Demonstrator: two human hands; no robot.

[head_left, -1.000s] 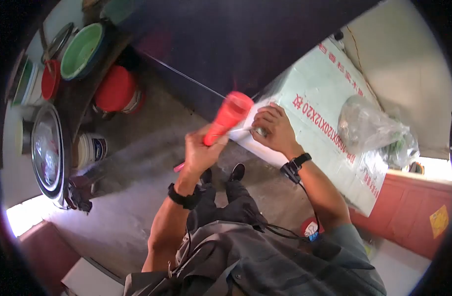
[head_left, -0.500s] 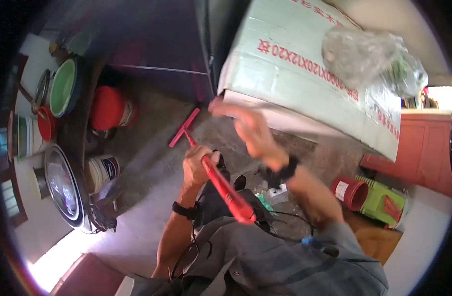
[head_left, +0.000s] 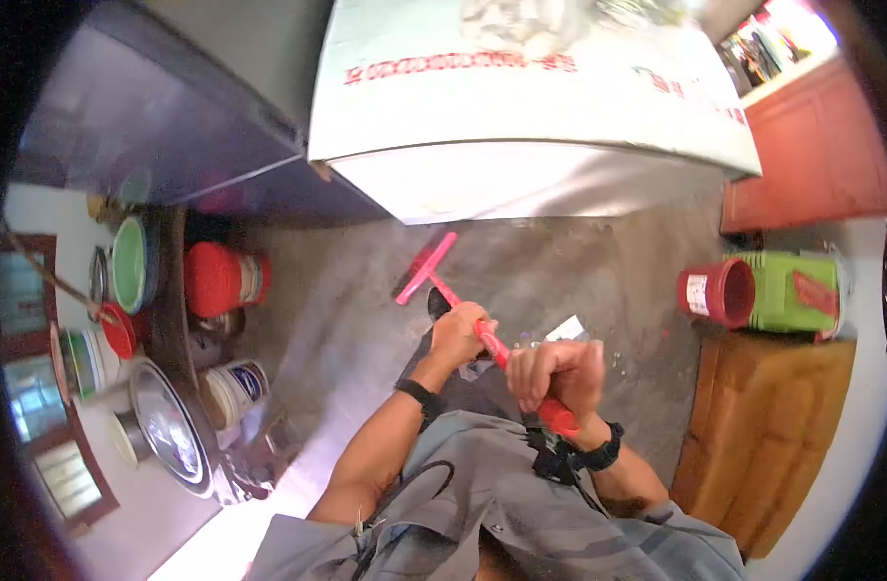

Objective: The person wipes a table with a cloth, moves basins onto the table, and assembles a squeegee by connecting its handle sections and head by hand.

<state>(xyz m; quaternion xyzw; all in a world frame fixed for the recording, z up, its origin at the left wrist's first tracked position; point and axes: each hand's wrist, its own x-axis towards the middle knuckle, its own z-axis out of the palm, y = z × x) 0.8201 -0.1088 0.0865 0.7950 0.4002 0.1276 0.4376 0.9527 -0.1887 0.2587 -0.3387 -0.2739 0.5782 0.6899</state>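
Observation:
A red long-handled floor broom (head_left: 445, 285) with a pink T-shaped head slants from the floor up toward my body. Dark red bristles seem to show along the far side of its head. My left hand (head_left: 461, 332) is closed around the handle at its middle. Nearer my body, my right hand (head_left: 557, 376) curls its fingers over the handle, close to the rounded red end that shows below it. Both wrists carry dark bands. The broom head lies on the grey floor (head_left: 347, 290), near my dark shoe and in front of the big carton.
A large white carton (head_left: 540, 121) with red print stands ahead, beside a dark glossy cabinet (head_left: 201, 116). Left are a red bucket (head_left: 216, 282), a white pail (head_left: 238, 392) and basins. Right are a dark red bin (head_left: 719, 292), green crates (head_left: 787, 286) and a brown wooden piece (head_left: 773, 426).
My right hand has come down from the air beside the carton onto the handle's upper part. The left hand keeps its grip. The view has turned, placing the carton more squarely ahead.

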